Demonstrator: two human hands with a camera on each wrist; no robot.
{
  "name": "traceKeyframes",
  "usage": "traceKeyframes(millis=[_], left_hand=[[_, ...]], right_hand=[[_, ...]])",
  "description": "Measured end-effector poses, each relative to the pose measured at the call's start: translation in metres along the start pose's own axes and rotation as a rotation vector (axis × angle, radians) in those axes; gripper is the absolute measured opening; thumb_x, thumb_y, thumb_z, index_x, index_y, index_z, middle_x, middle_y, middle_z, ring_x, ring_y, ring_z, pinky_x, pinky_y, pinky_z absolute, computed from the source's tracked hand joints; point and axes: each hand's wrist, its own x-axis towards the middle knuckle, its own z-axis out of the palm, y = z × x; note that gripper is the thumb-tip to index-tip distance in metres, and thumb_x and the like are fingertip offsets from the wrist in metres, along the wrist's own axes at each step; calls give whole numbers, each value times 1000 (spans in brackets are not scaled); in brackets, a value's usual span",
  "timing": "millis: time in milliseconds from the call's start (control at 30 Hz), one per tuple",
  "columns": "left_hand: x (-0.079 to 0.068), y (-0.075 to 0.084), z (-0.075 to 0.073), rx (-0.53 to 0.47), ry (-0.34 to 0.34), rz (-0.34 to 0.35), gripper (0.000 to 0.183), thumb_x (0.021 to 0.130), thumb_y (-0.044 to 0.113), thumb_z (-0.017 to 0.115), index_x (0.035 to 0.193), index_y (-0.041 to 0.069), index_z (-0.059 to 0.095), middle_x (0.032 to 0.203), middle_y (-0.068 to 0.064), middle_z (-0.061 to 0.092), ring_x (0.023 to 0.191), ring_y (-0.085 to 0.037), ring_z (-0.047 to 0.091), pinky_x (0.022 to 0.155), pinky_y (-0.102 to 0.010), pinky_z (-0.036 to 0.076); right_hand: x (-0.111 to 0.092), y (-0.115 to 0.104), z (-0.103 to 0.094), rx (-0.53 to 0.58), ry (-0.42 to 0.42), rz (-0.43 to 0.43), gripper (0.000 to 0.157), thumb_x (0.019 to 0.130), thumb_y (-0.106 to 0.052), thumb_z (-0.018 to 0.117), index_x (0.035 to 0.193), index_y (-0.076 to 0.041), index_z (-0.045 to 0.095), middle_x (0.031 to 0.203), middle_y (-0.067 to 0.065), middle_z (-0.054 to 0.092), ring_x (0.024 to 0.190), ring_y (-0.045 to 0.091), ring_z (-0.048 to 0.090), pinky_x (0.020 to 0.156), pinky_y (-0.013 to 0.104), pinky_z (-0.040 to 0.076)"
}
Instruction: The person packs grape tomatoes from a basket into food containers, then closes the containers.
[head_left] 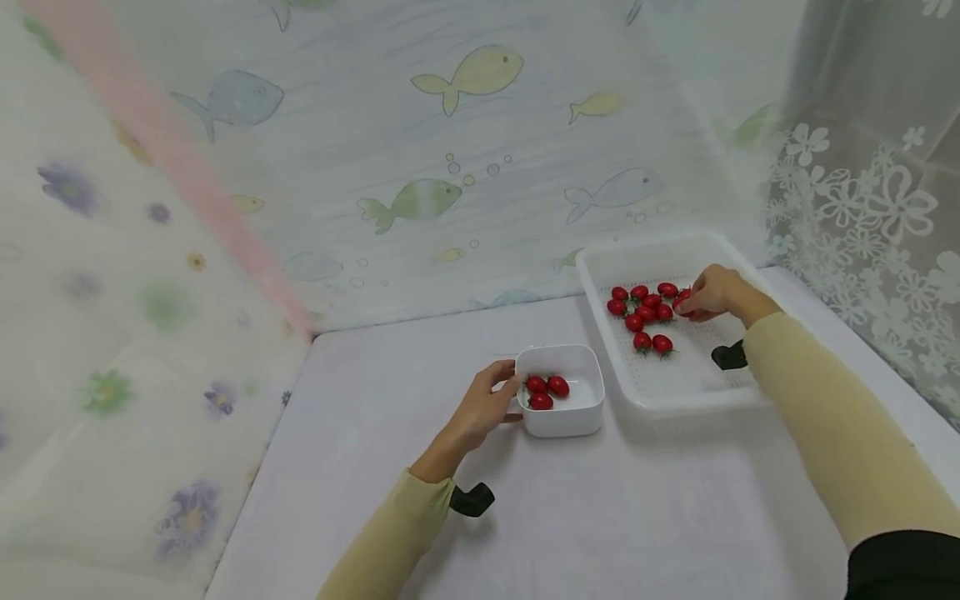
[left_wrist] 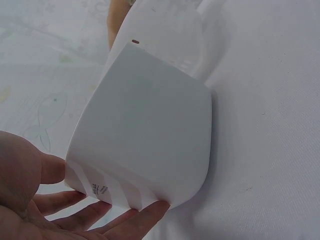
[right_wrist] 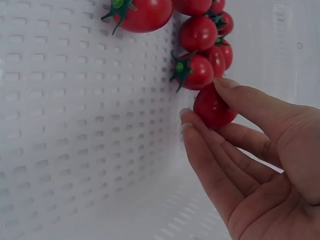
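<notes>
Right hand (head_left: 720, 293): the thumb lies on one side of a small red tomato (right_wrist: 212, 111) and the fingertips (right_wrist: 187, 125) on the other, a narrow pinch. The tomato is in the basket at the end of the cluster, close against a neighbour; whether it is lifted off the floor cannot be told.

Handling, as judged: light, smooth and probably slippery; firm-skinned but soft enough inside to bruise or split under a hard squeeze. Recommended hold: pads across the widest part, light pressure, clear of the green stalk. No stalk shows on the held fruit's visible side.

Left hand (head_left: 483, 404): thumb at the rim of the white bowl (head_left: 562, 425), fingers spread along its outer wall, gripping that side. The bowl stands upright on the table (head_left: 420, 500). It appears stiff, likely plastic, and light enough to slide if nudged; the rim and side wall are sound places to hold. Three tomatoes (head_left: 558, 386) lie inside, towards the hand's side.

Outward: the perforated white basket (head_left: 690, 400) stands just beside the bowl, to its right. Its remaining tomatoes (head_left: 645, 313) sit clustered, several with green leaves, two set nearer the person.
</notes>
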Motion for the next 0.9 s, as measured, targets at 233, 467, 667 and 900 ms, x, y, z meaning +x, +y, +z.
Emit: traceKeyframes(millis=[233,467,667,900], left_hand=[[2,3,-2,3,-5,4,39,100,19,45,138,11,43,141,-14,40,123,-36,46,79,-49,55],[2,1,-1,4,3,-5,39,100,20,45,138,11,43,140,-12,41,122,-34,47,78,-47,55],[1,-1,0,16,9,-17,38,100,22,46,137,13,44,140,-11,42,122,-33,48,74,-40,58],[1,-2,0,4,2,-7,38,100,21,45,137,12,44,141,-12,40,122,-35,47,76,-44,56]], right_hand=[[-10,-17,-9,-33,13,-51,34,84,-22,71,94,10,64,77,13,70,66,18,69,73,37,57],[-22,-32,-7,-52,-3,-87,34,86,-22,69,96,10,63,84,16,70,68,19,69,73,39,57],[-30,-38,-5,-68,6,-132,30,85,-20,70,95,8,65,81,15,70,68,19,68,70,37,58],[-41,-45,-3,-85,7,-174,28,83,-22,72,90,4,66,82,14,70,69,18,67,67,34,57]])
